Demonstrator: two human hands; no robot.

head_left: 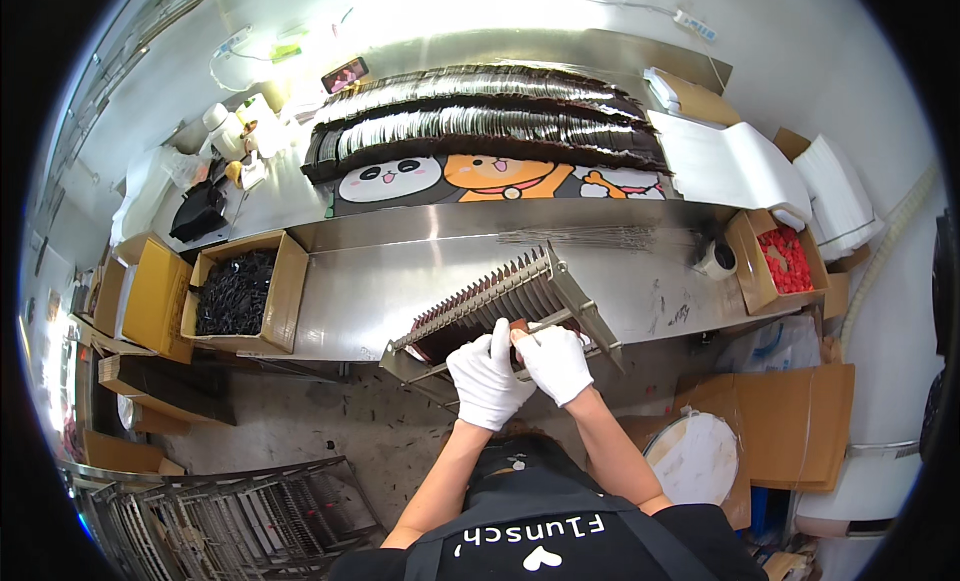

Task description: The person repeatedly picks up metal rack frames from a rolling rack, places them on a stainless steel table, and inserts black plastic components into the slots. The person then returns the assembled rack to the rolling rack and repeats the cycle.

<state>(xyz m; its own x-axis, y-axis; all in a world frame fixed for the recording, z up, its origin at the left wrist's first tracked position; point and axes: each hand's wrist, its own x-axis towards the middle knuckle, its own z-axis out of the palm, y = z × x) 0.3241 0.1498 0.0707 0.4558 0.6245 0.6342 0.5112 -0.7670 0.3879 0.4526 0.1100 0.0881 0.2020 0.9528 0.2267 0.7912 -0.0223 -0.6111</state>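
A metal rack (480, 293) leans tilted at the bench's front edge, with a toothed bar along its far side. Thin dark flat pieces (525, 299) stand in a row inside it, and some at its left end look reddish-brown. Both my hands wear white gloves and meet at the rack's near side. My left hand (488, 379) is closed, its fingertips beside a small reddish-brown piece (517, 343). From the other side, my right hand (556, 365) closes on that piece. The gloves cover most of it, and what else my left fingers hold is hidden.
A box of black parts (285, 299) stands left, a box of red parts (758, 293) right, beside a small cup (716, 261). Thin rods (575, 238) lie behind the rack. Long rows of dark thin pieces (480, 116) cover the raised shelf, near a phone (345, 76).
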